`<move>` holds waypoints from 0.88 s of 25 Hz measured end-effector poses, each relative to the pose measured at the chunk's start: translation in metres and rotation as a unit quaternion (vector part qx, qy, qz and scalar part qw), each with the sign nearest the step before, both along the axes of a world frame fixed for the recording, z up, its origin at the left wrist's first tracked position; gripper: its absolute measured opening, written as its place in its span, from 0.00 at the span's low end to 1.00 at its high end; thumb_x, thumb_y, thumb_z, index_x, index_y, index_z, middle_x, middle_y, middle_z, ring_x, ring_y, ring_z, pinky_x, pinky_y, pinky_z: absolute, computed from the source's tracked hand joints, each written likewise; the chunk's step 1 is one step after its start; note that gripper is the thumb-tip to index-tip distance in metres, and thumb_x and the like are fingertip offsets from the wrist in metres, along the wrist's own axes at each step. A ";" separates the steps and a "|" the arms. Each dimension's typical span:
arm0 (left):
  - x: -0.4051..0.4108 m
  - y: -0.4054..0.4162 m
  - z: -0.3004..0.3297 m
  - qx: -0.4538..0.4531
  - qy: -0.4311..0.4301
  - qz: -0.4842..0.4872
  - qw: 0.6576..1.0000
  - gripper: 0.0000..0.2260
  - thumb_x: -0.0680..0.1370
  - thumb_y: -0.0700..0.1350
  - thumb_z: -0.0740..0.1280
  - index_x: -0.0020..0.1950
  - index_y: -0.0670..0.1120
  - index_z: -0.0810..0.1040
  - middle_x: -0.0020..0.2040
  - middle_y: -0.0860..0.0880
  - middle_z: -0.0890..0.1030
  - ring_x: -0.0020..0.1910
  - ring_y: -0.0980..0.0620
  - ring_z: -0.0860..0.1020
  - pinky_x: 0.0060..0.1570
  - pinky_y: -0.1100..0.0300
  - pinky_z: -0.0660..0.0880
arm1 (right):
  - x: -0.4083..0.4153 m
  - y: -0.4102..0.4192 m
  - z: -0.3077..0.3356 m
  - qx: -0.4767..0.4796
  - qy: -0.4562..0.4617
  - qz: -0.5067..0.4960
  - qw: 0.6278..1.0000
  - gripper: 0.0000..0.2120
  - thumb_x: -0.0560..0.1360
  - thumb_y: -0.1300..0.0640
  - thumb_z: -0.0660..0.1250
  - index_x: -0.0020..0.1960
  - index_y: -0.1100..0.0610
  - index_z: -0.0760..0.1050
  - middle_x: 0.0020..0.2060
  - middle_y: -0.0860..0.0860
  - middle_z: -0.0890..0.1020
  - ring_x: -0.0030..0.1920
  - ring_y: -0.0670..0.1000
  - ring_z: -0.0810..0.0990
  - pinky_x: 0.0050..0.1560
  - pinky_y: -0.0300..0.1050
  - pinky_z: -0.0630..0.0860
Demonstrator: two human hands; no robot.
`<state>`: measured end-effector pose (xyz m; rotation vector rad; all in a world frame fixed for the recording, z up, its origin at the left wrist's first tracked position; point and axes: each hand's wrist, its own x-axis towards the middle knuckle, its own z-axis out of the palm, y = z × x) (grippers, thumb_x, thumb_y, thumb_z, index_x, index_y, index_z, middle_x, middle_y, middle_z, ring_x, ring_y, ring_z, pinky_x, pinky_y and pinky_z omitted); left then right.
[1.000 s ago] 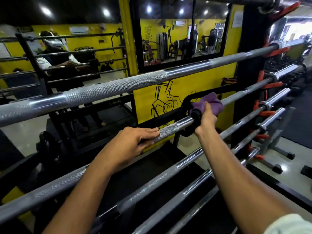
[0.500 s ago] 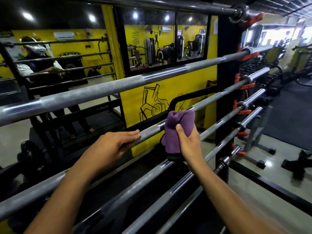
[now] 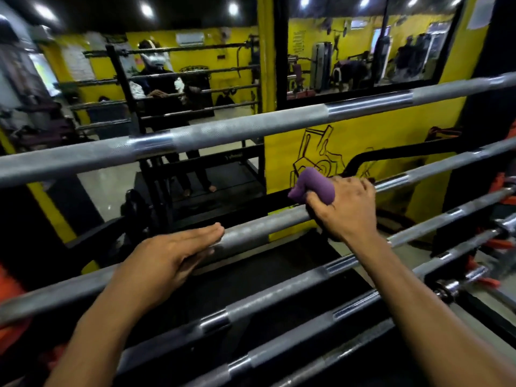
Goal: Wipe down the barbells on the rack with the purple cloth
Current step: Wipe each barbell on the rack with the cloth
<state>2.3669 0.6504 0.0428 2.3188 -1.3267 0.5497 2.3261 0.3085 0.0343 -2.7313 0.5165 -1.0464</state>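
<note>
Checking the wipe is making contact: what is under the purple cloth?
The purple cloth is bunched in the right hand, wrapped over the second barbell. The stretch of bar beneath cloth and hand is hidden, so contact there cannot be seen.

a yellow wall [image 3: 391, 141] with a black line drawing [image 3: 315, 157] stands far right, above it a dark-framed mirror [image 3: 363, 51] showing gym machines, a yellow pillar [image 3: 265, 65] rises at centre, a second mirror [image 3: 167, 79] far left reflects a standing person [image 3: 159, 85], and ceiling lights [image 3: 233, 8] glow overhead.
</note>
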 end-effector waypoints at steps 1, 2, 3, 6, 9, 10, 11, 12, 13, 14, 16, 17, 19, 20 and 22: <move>0.000 -0.001 0.001 -0.008 0.014 -0.006 1.000 0.15 0.81 0.53 0.67 0.68 0.56 0.79 0.66 0.62 0.78 0.65 0.66 0.75 0.67 0.65 0.69 | 0.001 0.013 0.007 -0.009 0.027 -0.010 1.000 0.26 0.70 0.32 0.51 0.45 0.50 0.78 0.43 0.51 0.83 0.49 0.56 0.78 0.59 0.55 0.67; 0.001 -0.002 0.002 -0.017 0.037 -0.011 0.999 0.15 0.80 0.51 0.70 0.66 0.55 0.80 0.65 0.61 0.79 0.64 0.66 0.75 0.66 0.65 0.71 | 0.003 0.033 0.010 -0.020 0.043 -0.003 0.999 0.27 0.70 0.32 0.50 0.45 0.50 0.79 0.42 0.51 0.83 0.48 0.56 0.78 0.57 0.54 0.67; 0.003 -0.002 0.004 -0.024 0.051 -0.016 0.998 0.16 0.77 0.49 0.72 0.65 0.55 0.81 0.64 0.61 0.79 0.63 0.66 0.76 0.64 0.65 0.73 | 0.004 0.055 0.009 -0.034 0.047 0.017 0.998 0.27 0.70 0.32 0.51 0.45 0.51 0.79 0.42 0.51 0.84 0.47 0.56 0.78 0.56 0.54 0.67; 0.005 0.002 0.005 -0.013 0.052 -0.016 0.998 0.18 0.74 0.47 0.73 0.64 0.54 0.81 0.62 0.60 0.80 0.61 0.67 0.77 0.63 0.70 0.72 | -0.002 0.119 -0.009 -0.050 -0.013 0.106 0.993 0.25 0.70 0.34 0.57 0.51 0.52 0.79 0.45 0.50 0.83 0.48 0.56 0.77 0.59 0.57 0.68; 0.005 0.003 0.001 -0.011 0.042 -0.008 0.999 0.20 0.73 0.44 0.76 0.64 0.53 0.80 0.61 0.59 0.81 0.60 0.67 0.78 0.62 0.69 0.73 | -0.010 0.120 -0.020 -0.068 -0.053 0.187 0.979 0.24 0.71 0.37 0.61 0.56 0.54 0.77 0.50 0.50 0.81 0.52 0.55 0.77 0.66 0.61 0.67; 0.004 0.003 0.001 -0.010 0.037 -0.006 0.999 0.19 0.75 0.45 0.75 0.66 0.54 0.80 0.63 0.60 0.80 0.61 0.66 0.77 0.62 0.66 0.74 | -0.011 0.106 -0.020 -0.089 -0.057 0.195 0.975 0.25 0.71 0.38 0.61 0.57 0.54 0.77 0.50 0.51 0.82 0.53 0.56 0.78 0.67 0.62 0.67; 0.003 0.004 0.001 -0.003 0.027 -0.008 1.000 0.17 0.78 0.49 0.72 0.67 0.55 0.79 0.65 0.61 0.78 0.63 0.66 0.76 0.63 0.66 0.73 | -0.011 0.088 -0.020 -0.101 -0.059 0.183 0.976 0.25 0.71 0.38 0.60 0.57 0.55 0.78 0.50 0.52 0.82 0.53 0.55 0.79 0.67 0.63 0.67; 0.001 0.009 0.001 0.011 0.015 -0.003 1.000 0.17 0.80 0.52 0.67 0.69 0.56 0.78 0.67 0.62 0.77 0.65 0.66 0.75 0.64 0.68 0.72 | -0.010 0.067 -0.019 -0.095 -0.059 0.153 0.982 0.26 0.71 0.38 0.58 0.57 0.55 0.78 0.50 0.53 0.83 0.53 0.56 0.79 0.67 0.64 0.66; -0.002 0.017 0.001 0.024 0.003 0.006 1.000 0.18 0.80 0.55 0.64 0.70 0.56 0.77 0.69 0.62 0.75 0.66 0.66 0.74 0.63 0.69 0.72 | -0.009 0.044 -0.016 -0.066 -0.048 0.115 0.990 0.27 0.72 0.37 0.56 0.57 0.55 0.79 0.50 0.54 0.83 0.54 0.56 0.80 0.67 0.64 0.65; -0.004 0.027 -0.001 0.031 -0.011 0.017 0.999 0.20 0.80 0.56 0.62 0.71 0.56 0.76 0.69 0.62 0.75 0.66 0.65 0.74 0.62 0.68 0.73 | -0.008 0.024 -0.011 -0.031 -0.030 0.075 0.996 0.27 0.73 0.36 0.54 0.56 0.54 0.78 0.50 0.54 0.83 0.54 0.56 0.79 0.67 0.63 0.65; -0.007 0.045 -0.005 0.023 -0.036 0.048 0.998 0.20 0.80 0.56 0.62 0.71 0.55 0.76 0.69 0.61 0.76 0.65 0.63 0.76 0.61 0.63 0.76 | -0.003 0.008 -0.004 0.002 -0.003 0.011 1.000 0.27 0.73 0.34 0.52 0.53 0.52 0.78 0.48 0.53 0.83 0.54 0.57 0.78 0.67 0.61 0.64; -0.008 0.050 -0.007 0.016 -0.042 0.058 0.997 0.19 0.80 0.56 0.63 0.71 0.54 0.77 0.69 0.60 0.76 0.64 0.62 0.77 0.60 0.62 0.77 | 0.000 0.017 -0.004 0.005 0.002 -0.002 1.000 0.27 0.73 0.34 0.52 0.52 0.52 0.78 0.48 0.53 0.83 0.53 0.57 0.78 0.67 0.62 0.64; -0.008 0.053 -0.009 -0.003 -0.035 0.064 0.997 0.19 0.80 0.56 0.64 0.69 0.54 0.78 0.67 0.61 0.77 0.63 0.63 0.78 0.59 0.60 0.78 | 0.004 0.065 -0.008 -0.003 -0.016 0.025 1.000 0.26 0.72 0.34 0.55 0.51 0.53 0.79 0.47 0.52 0.83 0.52 0.57 0.78 0.67 0.63 0.64; -0.008 0.051 -0.008 -0.010 -0.028 0.063 0.998 0.18 0.80 0.56 0.64 0.68 0.54 0.79 0.66 0.61 0.78 0.63 0.63 0.78 0.58 0.59 0.79 | 0.002 0.096 -0.013 -0.014 -0.037 0.058 0.998 0.26 0.71 0.35 0.57 0.52 0.53 0.79 0.47 0.52 0.83 0.51 0.56 0.78 0.67 0.63 0.65; -0.007 0.049 -0.008 -0.013 -0.028 0.064 0.997 0.18 0.79 0.57 0.64 0.66 0.54 0.81 0.64 0.61 0.79 0.61 0.61 0.79 0.55 0.56 0.81 | -0.003 0.147 -0.020 -0.045 -0.054 0.130 0.989 0.26 0.71 0.34 0.59 0.55 0.53 0.78 0.49 0.50 0.82 0.52 0.56 0.77 0.67 0.65 0.65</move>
